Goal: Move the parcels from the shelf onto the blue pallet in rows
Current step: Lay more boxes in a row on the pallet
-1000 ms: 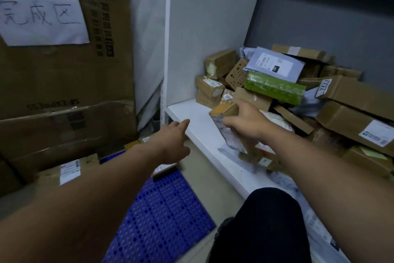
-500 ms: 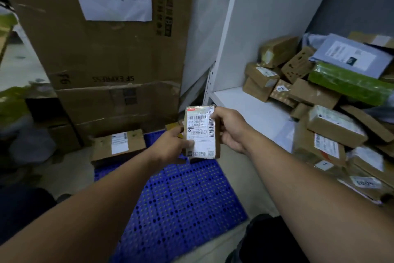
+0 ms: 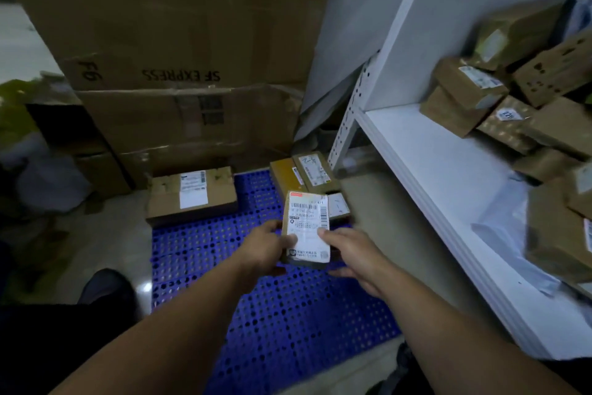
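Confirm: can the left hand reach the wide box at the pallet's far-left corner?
Probably yes path-wise: only bare blue pallet lies between the left hand and the wide box. But it is gripping the labelled parcel, so it isn't free.

One wide-angle head-worn camera looks forward and down from close range onto the blue perforated plastic pallet [image 3: 288, 314], with big brown cardboard cartons [image 3: 179, 26] ahead and the white metal shelf [image 3: 432, 170] at right.

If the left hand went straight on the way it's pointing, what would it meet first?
Probably the small white-topped parcel on the blue pallet, just beyond the labelled parcel that the left hand and right hand hold. Depth is unclear, so the hand may be high enough to pass over it.
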